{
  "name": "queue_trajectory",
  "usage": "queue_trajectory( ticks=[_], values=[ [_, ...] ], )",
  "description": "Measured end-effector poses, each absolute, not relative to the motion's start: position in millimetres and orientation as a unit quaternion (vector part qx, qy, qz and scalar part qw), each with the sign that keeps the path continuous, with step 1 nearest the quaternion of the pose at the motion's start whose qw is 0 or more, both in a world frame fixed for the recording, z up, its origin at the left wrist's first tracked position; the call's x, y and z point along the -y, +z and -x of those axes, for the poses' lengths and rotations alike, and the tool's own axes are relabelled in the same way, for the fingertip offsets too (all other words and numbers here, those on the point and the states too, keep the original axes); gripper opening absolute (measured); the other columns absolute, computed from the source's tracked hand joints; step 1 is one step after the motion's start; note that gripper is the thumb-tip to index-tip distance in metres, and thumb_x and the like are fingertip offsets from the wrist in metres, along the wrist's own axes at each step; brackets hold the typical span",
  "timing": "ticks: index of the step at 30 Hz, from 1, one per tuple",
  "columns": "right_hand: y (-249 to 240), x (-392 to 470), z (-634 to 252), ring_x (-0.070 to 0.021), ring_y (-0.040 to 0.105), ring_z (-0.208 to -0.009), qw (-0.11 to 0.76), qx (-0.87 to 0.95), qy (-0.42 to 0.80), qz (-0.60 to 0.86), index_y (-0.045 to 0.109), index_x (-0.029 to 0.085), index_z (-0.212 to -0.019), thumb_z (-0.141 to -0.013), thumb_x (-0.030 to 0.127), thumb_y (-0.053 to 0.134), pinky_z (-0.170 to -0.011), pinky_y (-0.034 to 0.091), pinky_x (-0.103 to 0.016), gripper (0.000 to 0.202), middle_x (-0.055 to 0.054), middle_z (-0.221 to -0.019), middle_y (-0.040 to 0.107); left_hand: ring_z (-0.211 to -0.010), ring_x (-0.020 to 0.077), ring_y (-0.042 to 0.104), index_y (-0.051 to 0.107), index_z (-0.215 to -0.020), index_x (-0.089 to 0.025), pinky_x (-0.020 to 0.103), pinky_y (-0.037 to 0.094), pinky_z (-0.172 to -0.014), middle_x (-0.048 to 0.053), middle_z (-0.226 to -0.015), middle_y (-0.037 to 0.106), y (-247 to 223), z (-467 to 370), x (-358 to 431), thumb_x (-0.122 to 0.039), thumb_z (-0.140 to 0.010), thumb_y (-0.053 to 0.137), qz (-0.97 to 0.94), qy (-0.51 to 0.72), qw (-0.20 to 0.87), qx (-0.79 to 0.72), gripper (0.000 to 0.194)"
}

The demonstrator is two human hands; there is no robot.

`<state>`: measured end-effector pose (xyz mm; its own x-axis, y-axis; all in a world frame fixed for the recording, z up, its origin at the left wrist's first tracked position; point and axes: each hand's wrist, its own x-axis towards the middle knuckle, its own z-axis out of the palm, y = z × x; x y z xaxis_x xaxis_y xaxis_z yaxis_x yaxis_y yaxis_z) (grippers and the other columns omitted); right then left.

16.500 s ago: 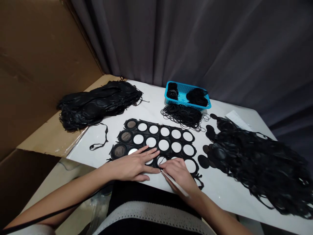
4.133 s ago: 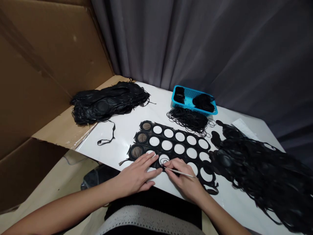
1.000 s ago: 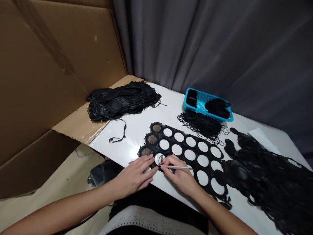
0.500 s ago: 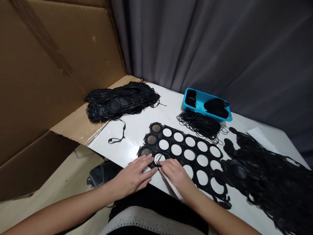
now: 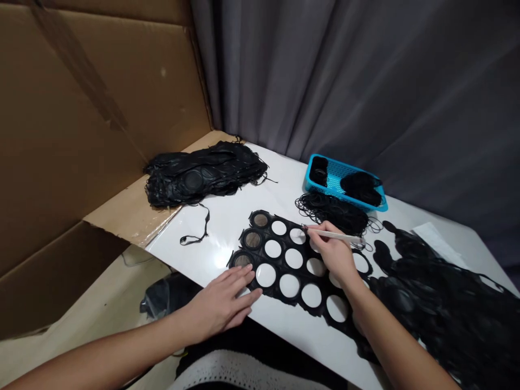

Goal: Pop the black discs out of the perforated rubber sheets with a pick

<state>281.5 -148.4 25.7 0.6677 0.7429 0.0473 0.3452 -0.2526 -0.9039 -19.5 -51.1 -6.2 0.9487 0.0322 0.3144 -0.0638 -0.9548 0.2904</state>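
A black rubber-like sheet (image 5: 280, 269) with rows of round holes lies on the white table. Three circles at its left end are filled in with dark discs; white shows through most other holes. My left hand (image 5: 228, 297) rests with fingers stretched over the sheet's lower left corner, touching it. My right hand (image 5: 333, 250) is closed around a slim white pen-like tool (image 5: 339, 235), above the sheet's upper rows. The tool's dark tip points left, near a hole in the top row. Whether it touches the sheet I cannot tell.
Behind the sheet lie a tangle of thin black rings (image 5: 335, 211) and a blue basket (image 5: 345, 201) holding black pieces. A stack of black sheets (image 5: 203, 173) lies back left, a black strip (image 5: 206, 222) nearer. Another black heap (image 5: 442, 309) covers the right side. Cardboard (image 5: 101, 108) stands left.
My right hand has moved up and right from the lower left hole to the top row, carrying the tool. A thin black loop at that hole is gone. My left hand stays put.
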Motion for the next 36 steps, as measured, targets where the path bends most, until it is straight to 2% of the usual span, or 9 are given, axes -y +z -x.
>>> queue_trajectory(
  ticks=[4,6,10,13,16,18,21,25,36],
  values=[
    [17,151,-275,-0.0209,0.07,-0.089,0.593,0.19,0.457,0.635,0.053,0.021,-0.068,-0.072,0.038,0.084,-0.057,0.052,-0.024,0.036,-0.006,-0.091,0.073,-0.114,0.0276,0.059,0.061,-0.122,-0.02,0.045,0.047,-0.101,0.012,-0.115,0.063,11,1,46,-0.026,-0.098,0.053,-0.969,0.154,0.195,-0.015,0.027],
    [14,151,-272,-0.0201,0.072,-0.093,0.605,0.127,0.535,0.576,0.056,0.02,-0.073,-0.07,0.033,0.087,-0.058,0.054,-0.02,0.034,-0.007,-0.093,0.073,-0.114,0.0274,0.058,0.061,-0.119,-0.018,0.044,0.048,-0.099,0.012,-0.115,0.062,16,-13,41,-0.026,-0.098,0.051,-0.966,0.157,0.204,-0.028,0.024],
    [16,150,-269,-0.0214,0.073,-0.098,0.621,0.088,0.58,0.52,0.06,0.018,-0.075,-0.069,0.026,0.088,-0.081,0.06,-0.025,0.029,-0.007,-0.09,0.073,-0.125,0.0307,0.053,0.057,-0.127,-0.015,0.046,0.048,-0.102,0.016,-0.128,0.058,11,-33,31,-0.028,-0.099,0.051,-0.967,0.175,0.179,-0.038,0.031],
    [22,151,-266,-0.0239,0.071,-0.105,0.613,0.115,0.598,0.503,0.059,0.019,-0.076,-0.071,0.028,0.087,-0.095,0.056,-0.034,0.03,-0.005,-0.092,0.072,-0.126,0.0321,0.054,0.057,-0.129,-0.015,0.049,0.049,-0.103,0.017,-0.13,0.058,1,-37,29,-0.031,-0.1,0.05,-0.973,0.168,0.153,-0.04,0.034],
    [24,150,-259,-0.0236,0.068,-0.105,0.577,0.215,0.574,0.54,0.054,0.021,-0.074,-0.077,0.035,0.082,-0.097,0.052,-0.039,0.031,-0.006,-0.099,0.072,-0.128,0.0333,0.054,0.057,-0.131,-0.014,0.05,0.048,-0.104,0.018,-0.133,0.057,-6,-36,29,-0.032,-0.1,0.051,-0.978,0.161,0.129,-0.039,0.036],
    [23,148,-252,-0.0231,0.067,-0.104,0.54,0.314,0.506,0.595,0.052,0.022,-0.072,-0.082,0.037,0.075,-0.095,0.05,-0.039,0.03,-0.006,-0.099,0.072,-0.13,0.0337,0.052,0.057,-0.132,-0.014,0.05,0.048,-0.106,0.018,-0.136,0.056,-8,-34,30,-0.031,-0.1,0.052,-0.981,0.154,0.112,-0.038,0.036],
    [19,144,-243,-0.0214,0.066,-0.098,0.469,0.433,0.411,0.651,0.053,0.022,-0.073,-0.089,0.034,0.064,-0.09,0.048,-0.036,0.023,-0.003,-0.094,0.071,-0.134,0.0335,0.05,0.055,-0.133,-0.014,0.05,0.047,-0.107,0.018,-0.14,0.055,-9,-33,31,-0.03,-0.099,0.052,-0.985,0.139,0.092,-0.035,0.038],
    [14,143,-236,-0.0192,0.066,-0.09,0.405,0.509,0.353,0.673,0.055,0.023,-0.075,-0.09,0.026,0.059,-0.083,0.048,-0.032,0.016,-0.001,-0.092,0.07,-0.138,0.0329,0.047,0.052,-0.137,-0.014,0.049,0.044,-0.11,0.019,-0.144,0.052,-11,-31,32,-0.029,-0.099,0.053,-0.987,0.128,0.087,-0.035,0.042],
    [11,143,-236,-0.0188,0.065,-0.09,0.398,0.52,0.344,0.673,0.055,0.023,-0.078,-0.091,0.024,0.059,-0.083,0.048,-0.032,0.014,-0.001,-0.094,0.07,-0.138,0.0346,0.046,0.053,-0.138,-0.014,0.051,0.044,-0.111,0.02,-0.145,0.051,-11,-30,32,-0.027,-0.096,0.057,-0.986,0.127,0.098,-0.035,0.044]
  ],
)
